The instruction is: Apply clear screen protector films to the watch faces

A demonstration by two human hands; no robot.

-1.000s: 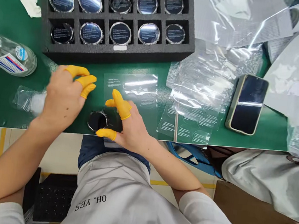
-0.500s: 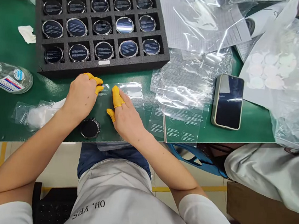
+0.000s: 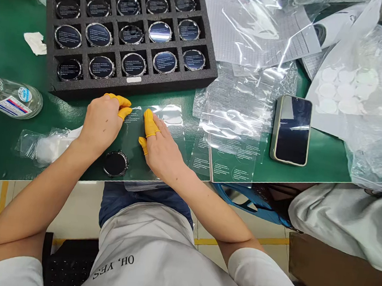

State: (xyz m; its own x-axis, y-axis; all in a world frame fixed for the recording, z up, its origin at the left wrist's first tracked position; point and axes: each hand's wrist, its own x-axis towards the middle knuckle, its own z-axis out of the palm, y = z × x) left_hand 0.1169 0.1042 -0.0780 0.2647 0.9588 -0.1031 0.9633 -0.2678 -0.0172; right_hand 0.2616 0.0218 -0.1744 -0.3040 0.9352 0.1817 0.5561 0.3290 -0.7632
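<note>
A clear film sheet (image 3: 131, 139) with small white print lies on the table in front of me. At its upper left, the yellow-covered fingertips of my left hand (image 3: 103, 118) pinch the printed film's edge. My right hand (image 3: 163, 147), also in yellow finger cots, rests flat on the sheet with thumb and fingers apart, pressing it down. Close below my left hand lies a round black watch case (image 3: 115, 163), face up and touched by neither hand. Beyond both hands stands a black foam tray (image 3: 135, 84) holding several round watches with printed film on their faces.
A clear bottle (image 3: 14, 99) lies at left, near a white wad in plastic (image 3: 49, 146). To the right are printed film sheets (image 3: 232, 161), a phone (image 3: 292, 130) and clear plastic bags (image 3: 371, 112). Another person's sleeve (image 3: 346, 221) is at the right edge.
My left hand has shifted very slightly left while keeping its pinch on the film. My right thumb has moved a little toward its fingers; the watch case stays put.
</note>
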